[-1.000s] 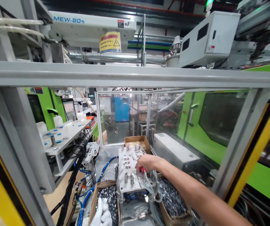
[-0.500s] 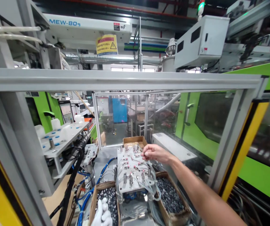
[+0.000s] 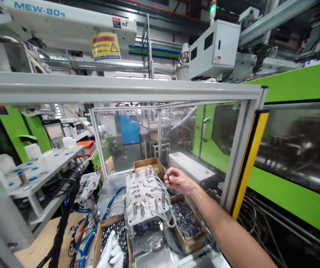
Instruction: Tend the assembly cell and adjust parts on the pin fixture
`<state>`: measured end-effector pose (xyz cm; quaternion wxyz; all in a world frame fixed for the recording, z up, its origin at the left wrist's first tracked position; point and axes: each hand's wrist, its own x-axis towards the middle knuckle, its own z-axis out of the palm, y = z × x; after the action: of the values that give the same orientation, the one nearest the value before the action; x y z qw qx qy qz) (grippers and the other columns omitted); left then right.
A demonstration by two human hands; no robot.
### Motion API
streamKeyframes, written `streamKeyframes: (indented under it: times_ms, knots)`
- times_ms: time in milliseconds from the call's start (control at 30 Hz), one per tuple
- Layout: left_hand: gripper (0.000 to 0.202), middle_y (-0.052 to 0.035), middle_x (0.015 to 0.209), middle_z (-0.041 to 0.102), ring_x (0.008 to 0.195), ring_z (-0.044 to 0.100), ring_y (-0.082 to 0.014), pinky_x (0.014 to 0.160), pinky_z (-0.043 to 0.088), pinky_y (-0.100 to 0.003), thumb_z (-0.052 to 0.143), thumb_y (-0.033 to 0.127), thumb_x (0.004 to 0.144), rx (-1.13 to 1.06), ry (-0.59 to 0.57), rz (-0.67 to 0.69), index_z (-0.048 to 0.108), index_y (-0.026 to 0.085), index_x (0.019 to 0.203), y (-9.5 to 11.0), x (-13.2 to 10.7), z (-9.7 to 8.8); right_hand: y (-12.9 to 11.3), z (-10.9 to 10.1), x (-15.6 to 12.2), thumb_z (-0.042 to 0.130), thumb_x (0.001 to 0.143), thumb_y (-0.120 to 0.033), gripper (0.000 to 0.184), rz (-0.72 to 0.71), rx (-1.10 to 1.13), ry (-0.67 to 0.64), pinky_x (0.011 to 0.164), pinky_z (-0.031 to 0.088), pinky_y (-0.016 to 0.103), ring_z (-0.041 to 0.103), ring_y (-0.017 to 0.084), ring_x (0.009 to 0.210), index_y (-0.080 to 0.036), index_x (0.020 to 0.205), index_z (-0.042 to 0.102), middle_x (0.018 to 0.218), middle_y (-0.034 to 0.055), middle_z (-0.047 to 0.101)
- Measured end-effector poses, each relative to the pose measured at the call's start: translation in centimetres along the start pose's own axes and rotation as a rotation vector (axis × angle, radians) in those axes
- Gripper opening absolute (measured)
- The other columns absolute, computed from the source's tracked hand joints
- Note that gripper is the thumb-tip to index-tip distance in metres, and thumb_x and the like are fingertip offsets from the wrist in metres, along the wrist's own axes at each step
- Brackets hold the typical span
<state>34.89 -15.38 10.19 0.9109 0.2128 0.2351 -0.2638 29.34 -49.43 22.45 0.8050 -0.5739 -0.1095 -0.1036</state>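
My right hand (image 3: 180, 181), bare, is raised at the right edge of a light grey fixture plate (image 3: 137, 219). Its thumb and fingertips pinch a small dark part (image 3: 167, 177), too small to make out fully. Metal pins, red-tipped pieces and thin clear tubes cover the plate. In a white glove, my left hand (image 3: 112, 253) rests over the left cardboard box (image 3: 129, 257) of small shiny metal parts (image 3: 120, 229). Its fingers are curled, and what they hold, if anything, is hidden. Below my right forearm stands another box (image 3: 189, 245) full of dark ring-shaped parts (image 3: 186, 219).
A metal frame bar (image 3: 120, 89) crosses in front, with a yellow-and-black post (image 3: 247, 163) at right. Blue hoses (image 3: 110, 203) run left of the plate. A raised table with white blocks (image 3: 45, 162) stands at left, and a cardboard box (image 3: 148, 163) lies behind the plate.
The view has turned to the right. My right hand has drawn back from over the plate to its right edge, and the dark part now shows between its fingertips. My left hand stays at its box.
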Motion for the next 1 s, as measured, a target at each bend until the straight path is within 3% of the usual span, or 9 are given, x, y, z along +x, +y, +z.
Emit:
streamKeyframes:
  times_ms: [133, 267, 333, 433, 533, 633, 767, 1000]
  knots:
    - [0.030, 0.0068, 0.061, 0.045, 0.036, 0.041, 0.0002, 0.029, 0.028, -0.010, 0.033, 0.016, 0.101, -0.093, -0.026, -0.057, 0.062, 0.015, 0.096, 0.1, -1.2, 0.7, 0.4, -0.1, -0.2, 0.087, 0.070, -0.045, 0.043, -0.014, -0.106, -0.018, 0.070, 0.055, 0.024, 0.069, 0.009, 0.072, -0.022, 0.094, 0.060, 0.088, -0.0029, 0.072]
    - [0.033, 0.0085, 0.055, 0.043, 0.030, 0.038, 0.0002, 0.026, 0.024, -0.010, 0.032, 0.024, 0.103, -0.120, -0.056, -0.072, 0.059, 0.016, 0.085, 0.3, -2.2, 1.2, 0.2, 0.8, -0.1, 0.076, 0.078, -0.054, 0.041, -0.015, -0.376, -0.053, 0.074, 0.055, 0.029, 0.068, 0.012, 0.074, -0.021, 0.098, 0.062, 0.089, -0.0001, 0.072]
    - [0.035, 0.0093, 0.053, 0.041, 0.027, 0.036, -0.0005, 0.024, 0.022, -0.011, 0.031, 0.029, 0.103, -0.076, -0.065, -0.088, 0.058, 0.017, 0.084, 0.5, -2.5, 1.1, -0.2, 1.5, 0.1, 0.072, 0.083, -0.047, 0.033, -0.003, -0.579, -0.099, 0.076, 0.053, 0.029, 0.068, 0.015, 0.077, -0.019, 0.099, 0.066, 0.088, 0.0024, 0.073]
    - [0.034, 0.0097, 0.051, 0.041, 0.026, 0.035, -0.0012, 0.024, 0.020, -0.012, 0.036, 0.038, 0.101, 0.003, -0.110, -0.115, 0.058, 0.017, 0.086, 0.6, -2.7, 0.9, -0.6, 2.9, 0.7, 0.070, 0.082, -0.025, 0.014, 0.013, -0.927, -0.206, 0.079, 0.049, 0.028, 0.067, 0.018, 0.082, -0.018, 0.093, 0.074, 0.087, 0.0034, 0.075]
    - [0.035, 0.0095, 0.050, 0.041, 0.026, 0.033, -0.0008, 0.025, 0.018, -0.011, 0.041, 0.042, 0.099, 0.034, -0.108, -0.119, 0.058, 0.017, 0.081, 0.2, -2.9, 0.9, -0.4, 4.0, 1.7, 0.063, 0.080, -0.011, 0.020, 0.015, -1.210, -0.331, 0.082, 0.045, 0.027, 0.068, 0.018, 0.085, -0.021, 0.090, 0.077, 0.090, 0.0029, 0.077]
    - [0.034, 0.0100, 0.048, 0.039, 0.024, 0.032, -0.0009, 0.025, 0.017, -0.010, 0.048, 0.045, 0.096, 0.021, -0.087, -0.145, 0.059, 0.017, 0.079, -0.2, -3.4, 1.1, 0.0, 4.4, 2.5, 0.060, 0.082, -0.009, 0.025, 0.020, -1.393, -0.439, 0.078, 0.043, 0.024, 0.068, 0.016, 0.084, -0.022, 0.091, 0.078, 0.091, 0.0022, 0.078]
    - [0.040, 0.0094, 0.046, 0.040, 0.023, 0.033, -0.0024, 0.025, 0.015, -0.010, 0.042, 0.048, 0.097, -0.063, -0.087, -0.222, 0.058, 0.018, 0.077, -0.3, -3.5, 0.8, 0.4, 4.1, 3.2, 0.060, 0.083, -0.008, 0.025, 0.012, -1.549, -0.514, 0.073, 0.041, 0.022, 0.066, 0.014, 0.079, -0.023, 0.092, 0.078, 0.087, 0.0008, 0.078]
    - [0.032, 0.0090, 0.047, 0.037, 0.025, 0.031, -0.0023, 0.026, 0.015, -0.013, 0.049, 0.047, 0.094, 0.007, -0.150, -0.193, 0.056, 0.020, 0.080, -0.6, -1.5, -1.1, 0.1, 4.9, 2.7, 0.055, 0.086, -0.010, 0.023, -0.018, -1.706, -0.568, 0.064, 0.036, 0.024, 0.062, 0.016, 0.072, -0.021, 0.085, 0.076, 0.078, 0.0033, 0.074]
